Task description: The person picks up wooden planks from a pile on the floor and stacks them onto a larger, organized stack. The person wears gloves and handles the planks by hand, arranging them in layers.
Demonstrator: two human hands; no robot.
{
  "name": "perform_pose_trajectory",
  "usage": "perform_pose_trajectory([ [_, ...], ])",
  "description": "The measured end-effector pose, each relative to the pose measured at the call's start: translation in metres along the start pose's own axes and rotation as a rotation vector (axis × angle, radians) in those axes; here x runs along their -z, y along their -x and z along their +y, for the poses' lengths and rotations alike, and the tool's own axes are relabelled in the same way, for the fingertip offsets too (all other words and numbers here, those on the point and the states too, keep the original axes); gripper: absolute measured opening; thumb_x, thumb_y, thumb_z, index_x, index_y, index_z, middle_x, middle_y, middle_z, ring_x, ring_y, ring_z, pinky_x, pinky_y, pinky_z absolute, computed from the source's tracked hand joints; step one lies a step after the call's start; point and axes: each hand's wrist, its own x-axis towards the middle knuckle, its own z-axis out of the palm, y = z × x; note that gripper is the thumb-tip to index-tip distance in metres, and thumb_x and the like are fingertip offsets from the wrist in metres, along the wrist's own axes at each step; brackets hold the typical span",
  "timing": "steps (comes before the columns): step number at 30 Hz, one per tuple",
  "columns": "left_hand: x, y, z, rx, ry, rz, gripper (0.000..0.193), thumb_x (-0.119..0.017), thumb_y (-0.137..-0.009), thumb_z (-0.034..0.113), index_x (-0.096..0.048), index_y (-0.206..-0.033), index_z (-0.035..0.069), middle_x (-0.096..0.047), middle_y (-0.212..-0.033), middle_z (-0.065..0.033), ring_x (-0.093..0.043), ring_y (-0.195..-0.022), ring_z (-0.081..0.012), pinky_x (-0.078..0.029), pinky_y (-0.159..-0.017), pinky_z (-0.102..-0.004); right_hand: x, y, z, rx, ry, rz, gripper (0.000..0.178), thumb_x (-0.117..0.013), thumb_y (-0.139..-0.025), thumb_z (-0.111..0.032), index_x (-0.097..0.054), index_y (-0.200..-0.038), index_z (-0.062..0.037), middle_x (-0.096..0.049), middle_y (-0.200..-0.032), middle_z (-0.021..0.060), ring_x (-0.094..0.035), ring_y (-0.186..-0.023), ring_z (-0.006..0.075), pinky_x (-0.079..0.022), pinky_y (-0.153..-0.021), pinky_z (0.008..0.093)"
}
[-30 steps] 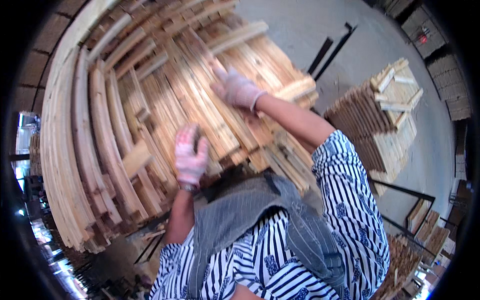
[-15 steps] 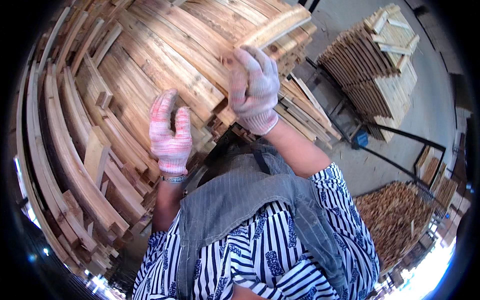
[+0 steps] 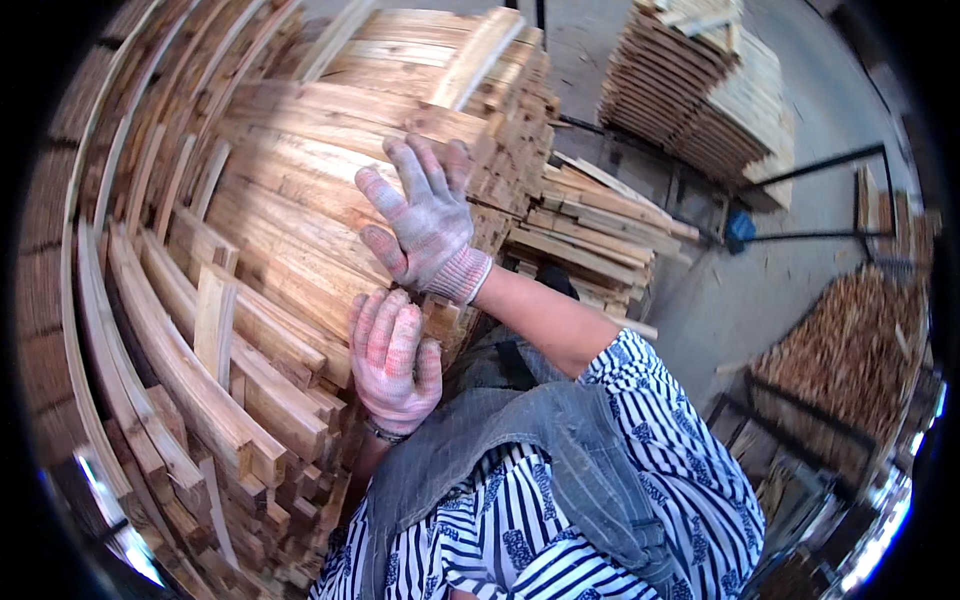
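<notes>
At these boards, right hand and left hand spread empty — stiff stuff, likely, best grabbed by the ends!

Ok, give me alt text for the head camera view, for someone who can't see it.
The person's gloved right hand is spread open over stacked wooden planks; the gloved left hand, also open, is nearer the grey apron. Another wood stack stands at upper right.
</notes>
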Motion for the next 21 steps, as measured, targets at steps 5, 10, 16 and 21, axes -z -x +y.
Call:
perform_pose_trajectory([
  [5, -0.010, 0.008, -0.011, -0.049, -0.064, 0.150, 0.050, -0.056, -0.101, 0.025, -0.046, -0.143, -0.002, -0.052, -0.136, -0.0302, -0.055, -0.122, -0.0470, -0.043, -0.107, -0.0571, 0.012, 0.046, -0.024, 0.047, -0.137, 0.125, 0.072, -0.075, -0.079, -0.035, -0.050, -0.141, -0.0119, -0.049, -0.141, 0.0258, -0.049, -0.128, 0.0488, -0.024, -0.115, 0.0666],
  [10, -0.022, 0.014, -0.002, 0.134, 0.114, 0.186, 0.063, -0.056, -0.103, 0.033, -0.034, -0.150, -0.002, -0.043, -0.142, -0.0336, -0.055, -0.120, -0.0444, -0.047, -0.100, -0.0517, -0.043, 0.051, -0.032, 0.000, -0.180, 0.254, 0.067, -0.073, -0.073, -0.030, -0.054, -0.135, -0.0135, -0.049, -0.143, 0.0216, -0.045, -0.132, 0.0489, -0.024, -0.115, 0.0697],
  [16, -0.017, 0.010, -0.007, -0.098, -0.100, 0.005, 0.057, -0.059, -0.102, 0.033, -0.047, -0.141, -0.007, -0.053, -0.137, -0.0299, -0.055, -0.122, -0.0477, -0.043, -0.107, -0.0569, 0.023, 0.132, -0.040, -0.222, -0.046, 0.284, 0.053, -0.072, -0.078, -0.018, -0.059, -0.129, -0.0099, -0.056, -0.134, 0.0213, -0.056, -0.123, 0.0420, -0.042, -0.108, 0.0560],
  [21, -0.018, 0.007, -0.016, -0.120, -0.141, -0.043, 0.054, -0.059, -0.101, 0.031, -0.051, -0.139, -0.006, -0.059, -0.132, -0.0280, -0.058, -0.121, -0.0456, -0.043, -0.107, -0.0557, 0.079, 0.271, -0.029, -0.789, 0.060, -0.089, 0.035, -0.058, -0.095, -0.023, -0.062, -0.124, -0.0044, -0.062, -0.126, 0.0185, -0.058, -0.118, 0.0383, -0.046, -0.103, 0.0463],
])
